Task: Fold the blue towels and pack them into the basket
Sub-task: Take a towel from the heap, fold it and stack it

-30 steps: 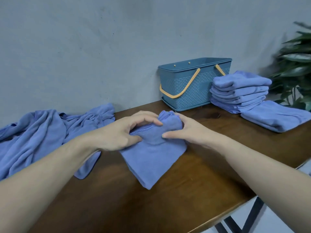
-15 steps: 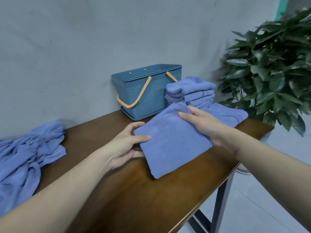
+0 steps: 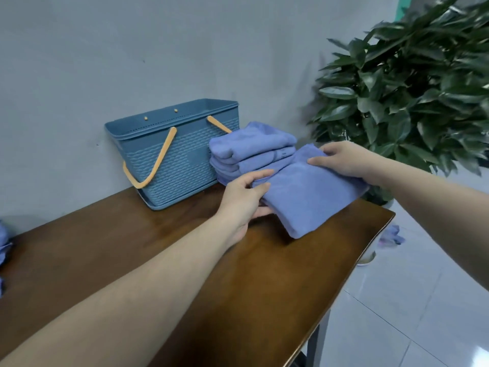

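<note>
Both hands, left (image 3: 244,194) and right (image 3: 344,160), grasp the folded towel (image 3: 309,197); stacking step. Next: set it down beside the stack (image 3: 251,147).

A leafy plant (image 3: 412,83) stands beside the wooden table (image 3: 264,274); something bluish, perhaps cloth (image 3: 391,235), lies on the floor.

I have only one view, a wide-angle camera on the person's head, which looks forward and down over the wooden table (image 3: 238,274) toward the grey wall (image 3: 132,49). It sits close: both forearms enter from the bottom edge, and the basket (image 3: 180,160) stands near the centre.
</note>
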Motion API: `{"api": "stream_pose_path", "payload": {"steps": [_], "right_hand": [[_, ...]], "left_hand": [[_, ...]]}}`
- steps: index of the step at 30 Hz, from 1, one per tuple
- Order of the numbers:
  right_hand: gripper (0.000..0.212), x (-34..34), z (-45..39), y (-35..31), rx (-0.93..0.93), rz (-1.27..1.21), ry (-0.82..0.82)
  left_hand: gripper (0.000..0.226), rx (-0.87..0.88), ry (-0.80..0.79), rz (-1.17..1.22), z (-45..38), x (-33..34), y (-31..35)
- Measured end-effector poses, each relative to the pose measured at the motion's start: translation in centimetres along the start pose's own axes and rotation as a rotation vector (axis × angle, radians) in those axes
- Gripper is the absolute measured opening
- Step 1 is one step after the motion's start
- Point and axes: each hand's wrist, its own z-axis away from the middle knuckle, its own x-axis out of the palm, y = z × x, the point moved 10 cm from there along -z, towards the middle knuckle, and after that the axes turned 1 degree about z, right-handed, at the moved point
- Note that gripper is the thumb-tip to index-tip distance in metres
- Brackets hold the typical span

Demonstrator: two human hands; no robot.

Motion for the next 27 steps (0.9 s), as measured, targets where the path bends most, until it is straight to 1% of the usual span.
{"api": "stream_pose_path", "payload": {"steps": [4, 8, 10, 13, 14, 15, 17, 20, 22, 24, 27], "right_hand": [[0.034, 0.5, -3.3, 2.2, 0.013, 0.099, -0.072], [0.040, 2.7, -5.2, 3.3, -0.021, 0.164, -0.114], [0.044, 3.5, -5.8, 3.8, -0.024, 0.166, -0.101], [0.031, 3.5, -5.9, 4.1, -0.028, 0.176, -0.060], [0.032, 3.2, -5.7, 4.1, -0.030, 0.187, -0.031], [0.039, 2.8, -5.4, 3.7, -0.046, 0.198, 0.013], [0.045, 2.1, -4.5, 2.3, -0.124, 0.242, 0.099], [0.036, 2.3, -2.4, -0.4, -0.232, 0.343, 0.141], [0.031, 2.6, -0.6, -2.6, -0.280, 0.356, 0.163], [0.027, 3.7, 1.4, -5.3, -0.335, 0.242, 0.110], [0.022, 7.2, 4.7, -9.1, -0.390, 0.124, -0.052]], "left_hand": [[0.023, 0.000, 0.053, -0.025, -2.6, 0.3, -1.3], [0.022, 0.009, 0.026, -0.207, -3.1, 0.2, -3.2], [0.020, 0.030, 0.045, -0.291, -3.2, -0.3, -3.6], [0.022, 0.053, 0.082, -0.357, -3.6, -1.3, -3.5], [0.023, 0.058, 0.095, -0.370, -3.6, -1.6, -3.5], [0.024, 0.065, 0.108, -0.387, -3.5, -1.8, -3.4], [0.026, 0.085, 0.133, -0.420, -2.9, -2.3, -3.1], [0.027, 0.081, 0.146, -0.445, -1.5, -3.9, -2.9], [0.026, 0.066, 0.148, -0.463, -0.1, -5.5, -2.8], [0.026, 0.066, 0.153, -0.472, 1.6, -7.3, -2.4], [0.024, 0.068, 0.163, -0.490, 4.8, -10.4, -1.8]]}}
